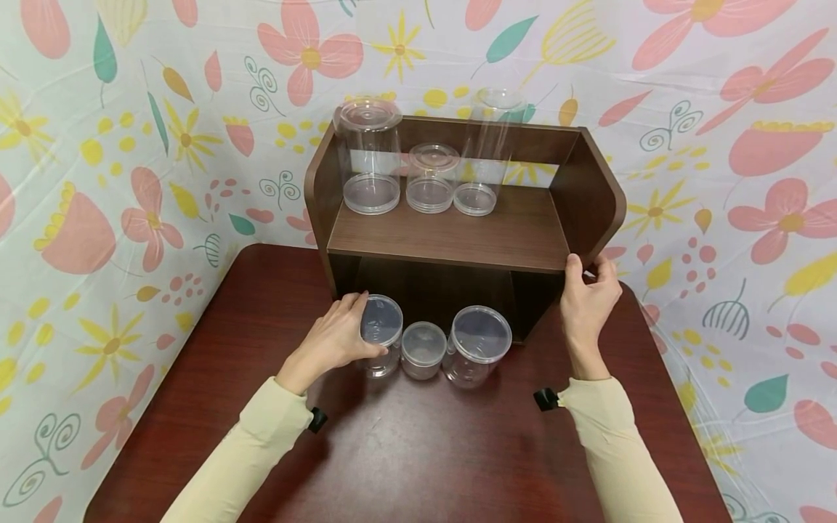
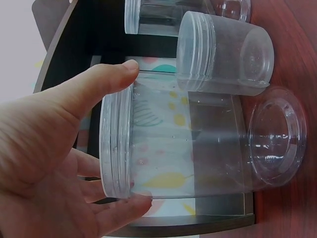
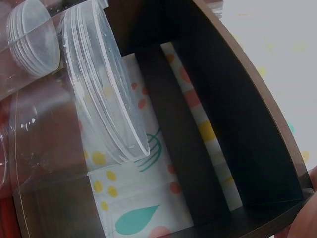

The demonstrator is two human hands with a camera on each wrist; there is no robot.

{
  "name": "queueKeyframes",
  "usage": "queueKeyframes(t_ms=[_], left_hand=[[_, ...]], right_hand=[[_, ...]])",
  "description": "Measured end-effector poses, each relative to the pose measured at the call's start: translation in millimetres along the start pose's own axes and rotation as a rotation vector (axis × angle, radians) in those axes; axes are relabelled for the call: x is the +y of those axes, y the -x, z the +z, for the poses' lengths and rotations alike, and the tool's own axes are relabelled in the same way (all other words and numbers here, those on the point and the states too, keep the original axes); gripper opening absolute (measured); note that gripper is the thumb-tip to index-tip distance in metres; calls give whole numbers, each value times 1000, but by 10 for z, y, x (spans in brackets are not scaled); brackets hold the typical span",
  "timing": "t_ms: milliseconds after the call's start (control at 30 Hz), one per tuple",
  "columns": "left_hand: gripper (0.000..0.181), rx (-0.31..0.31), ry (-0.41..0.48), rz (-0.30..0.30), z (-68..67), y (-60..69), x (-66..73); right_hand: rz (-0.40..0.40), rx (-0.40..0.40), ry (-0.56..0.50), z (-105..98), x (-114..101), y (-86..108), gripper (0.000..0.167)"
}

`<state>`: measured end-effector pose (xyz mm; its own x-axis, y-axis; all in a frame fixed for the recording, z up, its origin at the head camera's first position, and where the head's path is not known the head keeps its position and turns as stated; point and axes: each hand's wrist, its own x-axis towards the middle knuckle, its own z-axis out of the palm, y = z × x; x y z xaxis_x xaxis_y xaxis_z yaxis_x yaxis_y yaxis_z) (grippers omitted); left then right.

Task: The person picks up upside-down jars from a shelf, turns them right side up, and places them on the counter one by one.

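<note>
My left hand [image 1: 336,334] curls its thumb and fingers round the lid end of a clear jar [image 1: 382,323], the leftmost of three jars on the table. In the left wrist view, the hand [image 2: 64,148] spans that jar [image 2: 163,139] near its lid. Beside it stand a small jar [image 1: 423,349] and a wider jar [image 1: 480,335]. My right hand [image 1: 588,301] grips the right front edge of the brown shelf [image 1: 451,243], thumb at the board's corner. Only part of the right hand [image 3: 303,218] shows in the right wrist view.
Three clear lidded containers stand on the upper shelf: a wide one [image 1: 370,156] at the left, a short one [image 1: 431,178] in the middle, a tall one [image 1: 487,152] at the right. A flowered cloth [image 1: 196,138] hangs behind the dark red table [image 1: 418,465].
</note>
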<state>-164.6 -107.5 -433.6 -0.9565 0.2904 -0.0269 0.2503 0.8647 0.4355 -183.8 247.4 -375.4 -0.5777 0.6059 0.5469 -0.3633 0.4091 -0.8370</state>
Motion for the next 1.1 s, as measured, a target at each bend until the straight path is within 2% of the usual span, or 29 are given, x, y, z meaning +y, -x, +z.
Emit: queueKeyframes(t_ms=[200, 367, 567, 767, 967, 1100], left_hand=[[124, -23, 39, -27, -17, 26, -2], [118, 38, 53, -10, -167, 75, 72], [102, 129, 70, 25, -559, 203, 296], [91, 220, 146, 53, -1025, 263, 504], [89, 327, 285, 103, -1470, 176, 651], [86, 378, 388, 122, -1708, 3, 711]], right_hand=[[-3, 3, 1, -9, -23, 16, 18], [-9, 2, 5, -22, 8, 21, 19], [-6, 3, -2, -26, 9, 22, 18], [-6, 2, -5, -9, -6, 15, 19], [-8, 2, -12, -5, -14, 17, 18], [-11, 5, -6, -3, -12, 9, 19]])
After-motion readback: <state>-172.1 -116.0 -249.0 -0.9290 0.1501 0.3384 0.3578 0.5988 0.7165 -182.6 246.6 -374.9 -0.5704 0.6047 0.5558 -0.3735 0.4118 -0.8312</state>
